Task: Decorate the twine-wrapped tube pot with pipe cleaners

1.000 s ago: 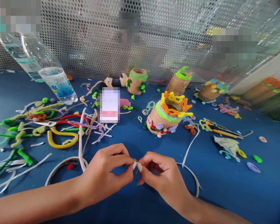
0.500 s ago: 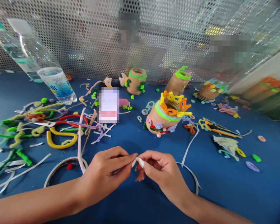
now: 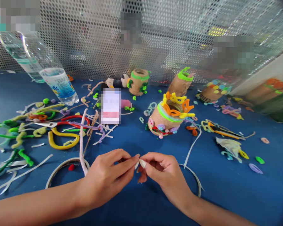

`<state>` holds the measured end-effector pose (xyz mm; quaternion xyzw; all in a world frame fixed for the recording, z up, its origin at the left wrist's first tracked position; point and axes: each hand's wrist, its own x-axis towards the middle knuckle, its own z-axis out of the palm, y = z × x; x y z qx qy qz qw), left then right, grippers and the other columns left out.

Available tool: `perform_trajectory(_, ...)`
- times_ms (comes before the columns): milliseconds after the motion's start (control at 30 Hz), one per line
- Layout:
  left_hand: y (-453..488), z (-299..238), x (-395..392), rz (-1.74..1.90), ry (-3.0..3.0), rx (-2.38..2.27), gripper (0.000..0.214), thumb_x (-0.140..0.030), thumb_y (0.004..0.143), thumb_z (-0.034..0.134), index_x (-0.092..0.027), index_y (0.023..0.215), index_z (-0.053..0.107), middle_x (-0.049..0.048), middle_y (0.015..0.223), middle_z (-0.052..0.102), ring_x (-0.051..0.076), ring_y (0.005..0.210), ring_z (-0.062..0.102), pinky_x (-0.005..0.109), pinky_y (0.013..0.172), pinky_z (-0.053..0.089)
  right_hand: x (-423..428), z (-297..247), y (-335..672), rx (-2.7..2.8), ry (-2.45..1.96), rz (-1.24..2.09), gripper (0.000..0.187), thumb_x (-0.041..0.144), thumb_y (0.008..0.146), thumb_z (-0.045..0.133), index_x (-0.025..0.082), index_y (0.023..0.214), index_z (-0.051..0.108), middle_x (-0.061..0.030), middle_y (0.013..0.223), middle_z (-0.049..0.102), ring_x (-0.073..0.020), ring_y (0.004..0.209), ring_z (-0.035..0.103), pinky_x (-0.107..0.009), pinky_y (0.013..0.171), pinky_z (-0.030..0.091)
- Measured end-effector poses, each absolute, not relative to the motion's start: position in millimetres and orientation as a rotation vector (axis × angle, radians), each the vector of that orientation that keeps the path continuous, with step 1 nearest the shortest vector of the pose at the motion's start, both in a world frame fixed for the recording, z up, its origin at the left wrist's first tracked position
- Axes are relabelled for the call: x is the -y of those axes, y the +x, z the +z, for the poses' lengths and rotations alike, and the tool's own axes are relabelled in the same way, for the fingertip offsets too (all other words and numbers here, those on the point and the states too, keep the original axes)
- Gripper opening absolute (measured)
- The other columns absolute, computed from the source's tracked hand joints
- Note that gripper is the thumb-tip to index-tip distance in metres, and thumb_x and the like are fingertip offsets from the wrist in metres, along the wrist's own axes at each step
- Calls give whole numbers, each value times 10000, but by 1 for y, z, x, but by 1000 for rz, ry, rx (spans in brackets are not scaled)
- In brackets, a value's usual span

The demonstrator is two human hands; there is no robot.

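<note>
Left hand [image 3: 106, 172], right hand [image 3: 162, 175] — pinched narrow on a tiny pale piece [image 3: 137, 164], much as half a second ago, plastic water bottle [image 3: 37, 59] beyond, blue label [image 3: 58, 84] only partly legible

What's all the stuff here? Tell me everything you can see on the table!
Clear plastic water bottle: one, blue label, lying at back left.
Twine-wrapped jars: at least four, tan, centre and back.
Red-handled scissors: one, red and silver, left.
Fuzzy pipe cleaner bits: many, green, yellow, purple and orange, scattered.
Curved white strips: several, white, near the hands and left.
Small knitted toy: one, black and white, back.
Blue tabletop: one, dark blue, under everything.
Perforated metal screen: one, silver, behind the table.
Small pale piece: one, pale, pinched at front centre.
Left hand: one, bare, front left, pinching the piece.
Right hand: one, bare, front right, pinching it too.
</note>
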<state>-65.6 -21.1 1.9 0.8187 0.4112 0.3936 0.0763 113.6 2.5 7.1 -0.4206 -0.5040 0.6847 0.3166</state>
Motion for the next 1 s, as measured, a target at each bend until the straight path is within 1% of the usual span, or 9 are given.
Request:
perform_trajectory(200,-65,1,20,1173,2447,-1236,208,-102,885,512,-137,1029,659,36,764,656,93,636,614,180,591,496,-3,4,112,1272,-1082,1826,167,315,785,682,149,778,697,9,561,674,-96,521,638,-186,559,526)
perform_trajectory(400,-66,-3,17,1158,2405,-1211,194,-117,886,528,-163,1019,661,21,777,650,92,649,611,184,587,484,-4,3,111,1180,-1082,1878,191,326,789,693,136,790,702,-5,573,688,-83,517,635,-165,554,520)
perform_trajectory(567,-69,-2,13,1085,2430,-1222,178,-134,893,526,-170,1008,658,18,810,657,104,689,618,201,615,491,-4,2,111,1130,-1036,1909,188,317,789,703,131,814,708,-22,620,705,-87,541,652,-162,567,524)
perform_trajectory(633,-70,-2,13,1069,2444,-1232,190,-136,901,515,-170,1032,649,21,825,655,108,706,618,208,629,496,-4,2,111,1120,-1043,1908,203,328,782,709,130,823,712,-22,635,703,-86,541,655,-160,561,523)
perform_trajectory(733,-71,-2,14,1098,2492,-1278,226,-134,897,523,-169,1096,627,47,907,644,125,780,615,229,674,501,-5,2,110,1081,-1109,1884,233,355,756,727,125,770,704,-13,625,684,-83,497,641,-156,511,508)
perform_trajectory(800,-71,-2,15,1099,2545,-1288,236,-127,890,531,-175,1102,625,61,957,631,139,818,601,250,701,496,-6,2,110,1073,-1155,1860,253,367,742,733,119,719,688,-8,593,667,-80,460,623,-154,478,493)
perform_trajectory(933,-70,-1,17,1053,2562,-1254,206,-112,888,522,-180,1046,635,50,926,618,133,786,569,254,694,474,-3,3,110,1101,-1199,1839,267,359,718,729,119,638,645,5,523,627,-80,419,596,-156,444,469)
perform_trajectory(1000,-70,-1,18,1044,2547,-1231,187,-116,888,522,-179,1020,639,45,898,611,128,772,566,242,675,468,-1,5,110,1122,-1209,1842,250,322,697,726,129,595,606,24,483,591,-79,397,575,-157,429,454)
